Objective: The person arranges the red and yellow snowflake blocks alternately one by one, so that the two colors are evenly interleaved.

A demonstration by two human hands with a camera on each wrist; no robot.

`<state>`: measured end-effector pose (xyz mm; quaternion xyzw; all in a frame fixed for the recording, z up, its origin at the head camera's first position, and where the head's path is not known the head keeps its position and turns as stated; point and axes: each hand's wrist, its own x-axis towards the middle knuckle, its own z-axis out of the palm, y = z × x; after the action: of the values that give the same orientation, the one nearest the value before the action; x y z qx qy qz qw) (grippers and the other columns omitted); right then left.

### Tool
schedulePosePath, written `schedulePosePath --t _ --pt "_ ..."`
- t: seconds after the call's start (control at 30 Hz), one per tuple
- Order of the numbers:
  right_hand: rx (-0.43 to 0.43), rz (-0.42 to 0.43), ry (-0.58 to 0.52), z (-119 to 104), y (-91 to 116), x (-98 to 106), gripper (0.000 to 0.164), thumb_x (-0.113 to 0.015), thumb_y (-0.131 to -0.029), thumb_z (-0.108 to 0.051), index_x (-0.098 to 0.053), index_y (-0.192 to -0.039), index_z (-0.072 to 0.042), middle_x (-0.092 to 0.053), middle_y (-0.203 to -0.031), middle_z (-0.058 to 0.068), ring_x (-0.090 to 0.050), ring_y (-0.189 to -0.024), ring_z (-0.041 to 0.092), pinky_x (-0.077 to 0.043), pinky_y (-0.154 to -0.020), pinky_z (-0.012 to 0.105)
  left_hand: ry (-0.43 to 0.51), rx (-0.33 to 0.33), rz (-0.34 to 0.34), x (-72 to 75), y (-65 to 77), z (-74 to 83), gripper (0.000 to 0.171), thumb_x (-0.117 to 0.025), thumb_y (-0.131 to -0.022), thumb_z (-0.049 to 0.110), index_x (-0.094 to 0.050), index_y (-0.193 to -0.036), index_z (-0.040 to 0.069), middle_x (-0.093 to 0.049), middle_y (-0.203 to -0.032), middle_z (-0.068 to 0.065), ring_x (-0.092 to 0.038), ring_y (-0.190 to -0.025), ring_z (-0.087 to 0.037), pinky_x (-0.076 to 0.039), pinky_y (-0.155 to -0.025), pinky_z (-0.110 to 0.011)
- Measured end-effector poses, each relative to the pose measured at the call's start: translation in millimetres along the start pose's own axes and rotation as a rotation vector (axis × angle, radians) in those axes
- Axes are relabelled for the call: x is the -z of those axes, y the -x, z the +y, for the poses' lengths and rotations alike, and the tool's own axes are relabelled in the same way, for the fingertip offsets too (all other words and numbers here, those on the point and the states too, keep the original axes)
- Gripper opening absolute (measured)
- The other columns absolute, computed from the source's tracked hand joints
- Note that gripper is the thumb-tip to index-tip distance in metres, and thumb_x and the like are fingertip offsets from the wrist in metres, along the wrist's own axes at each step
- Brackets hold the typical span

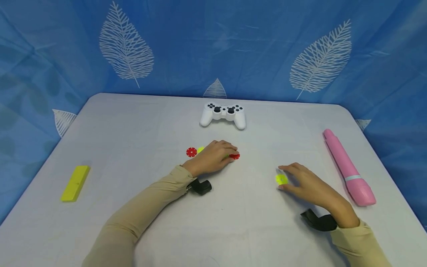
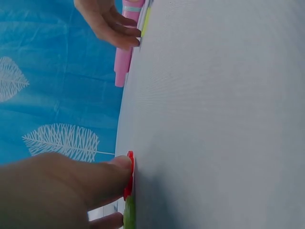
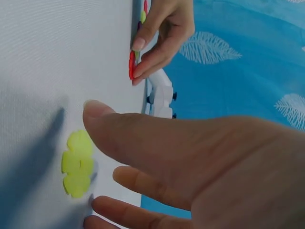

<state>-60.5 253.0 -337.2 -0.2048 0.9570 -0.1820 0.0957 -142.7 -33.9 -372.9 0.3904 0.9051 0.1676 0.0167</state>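
Observation:
My left hand point(image 1: 213, 157) pinches a red notched plastic disc point(image 1: 236, 156) by its edge, low over the white table. Right behind that disc a green disc point(image 2: 129, 212) shows by the fingers in the left wrist view. Another red disc point(image 1: 191, 152) and a yellow-green disc point(image 1: 200, 150) lie at the left side of this hand, the latter partly covered by it. My right hand point(image 1: 307, 183) is spread around a yellow notched disc point(image 3: 78, 164) lying on the table. Its thumb and fingers stand apart, with space between them and the disc.
A white game controller point(image 1: 224, 115) lies beyond my left hand. On the right is a long pink rod-shaped thing point(image 1: 347, 167) with a thicker end and a pale band. A yellow rectangular block point(image 1: 75, 183) lies far left. Blue leaf-print cloth point(image 1: 213, 44) hangs behind the table.

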Motion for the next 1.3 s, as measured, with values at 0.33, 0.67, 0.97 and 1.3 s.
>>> schedulePosePath --t 0.33,0.67,0.97,1.3 --pt "0.014 0.043 0.038 0 -1 -5 0.045 -0.070 -0.076 -0.021 -0.058 -0.114 0.000 -0.052 -0.106 0.015 -0.050 -0.097 0.028 -0.044 -0.082 0.046 0.005 0.006 -0.005 0.7 -1.0 0.6 0.029 -0.057 -0.088 0.025 -0.062 -0.116 0.016 -0.058 -0.123 0.002 -0.049 -0.117 -0.016 -0.039 -0.095 -0.036" --pt "-0.007 0.079 0.018 1 -3 -10 0.031 -0.069 -0.077 -0.017 -0.059 -0.102 -0.002 -0.053 -0.095 0.010 -0.051 -0.087 0.021 -0.044 -0.076 0.040 0.009 0.003 0.007 -0.3 -1.1 0.6 0.029 -0.057 -0.088 0.024 -0.062 -0.115 0.016 -0.059 -0.122 0.002 -0.049 -0.116 -0.017 -0.040 -0.094 -0.035" --pt "-0.034 0.075 -0.034 2 -6 -11 0.028 -0.069 -0.077 -0.013 -0.052 -0.098 -0.003 -0.050 -0.088 0.007 -0.046 -0.077 0.015 -0.040 -0.064 0.027 0.011 0.013 0.004 0.3 -0.9 1.7 0.029 -0.057 -0.088 0.024 -0.062 -0.116 0.015 -0.059 -0.123 0.002 -0.049 -0.117 -0.017 -0.040 -0.092 -0.035" --pt "0.013 0.063 -0.081 -2 -8 -12 0.026 -0.067 -0.077 -0.005 -0.052 -0.098 -0.005 -0.053 -0.074 -0.001 -0.042 -0.064 0.007 -0.037 -0.057 0.021 0.031 0.019 0.010 0.2 -1.2 1.7 0.029 -0.058 -0.088 0.023 -0.062 -0.116 0.015 -0.059 -0.122 0.002 -0.049 -0.116 -0.017 -0.040 -0.092 -0.034"
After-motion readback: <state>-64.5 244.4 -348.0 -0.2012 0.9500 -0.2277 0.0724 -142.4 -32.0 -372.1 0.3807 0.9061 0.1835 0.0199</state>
